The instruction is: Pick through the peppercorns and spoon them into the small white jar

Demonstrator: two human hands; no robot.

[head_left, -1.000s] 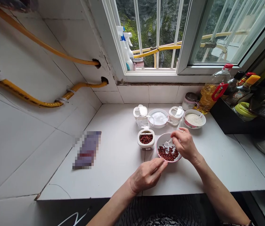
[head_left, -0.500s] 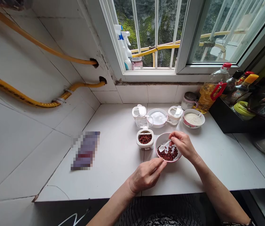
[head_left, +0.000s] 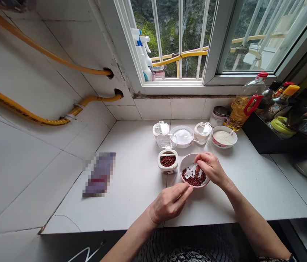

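Note:
My right hand [head_left: 211, 168] pinches the handle of a small white spoon [head_left: 188, 174], whose scoop dips among reddish-brown peppercorns [head_left: 197, 179]. These lie in a white bowl with a pink rim [head_left: 182, 164]. At the bowl's near edge, my left hand [head_left: 170, 203] grips the rim between thumb and fingers. Just left of the bowl stands a small white seasoning jar [head_left: 168, 169], its clear lid [head_left: 166, 141] flipped up. More of the same peppercorns [head_left: 168, 160] fill much of it.
Behind are a bowl of white granules [head_left: 182, 136], two lidded jars [head_left: 161, 128] [head_left: 202, 133] and a flowered bowl of pale powder [head_left: 224, 138]. An oil bottle [head_left: 242, 105] and a black rack [head_left: 262, 136] stand right. A pixelated flat item [head_left: 100, 175] lies left.
The spoon's scoop has dipped slightly lower into the peppercorns, with my right hand shifting barely. My left hand stays on the bowl's rim.

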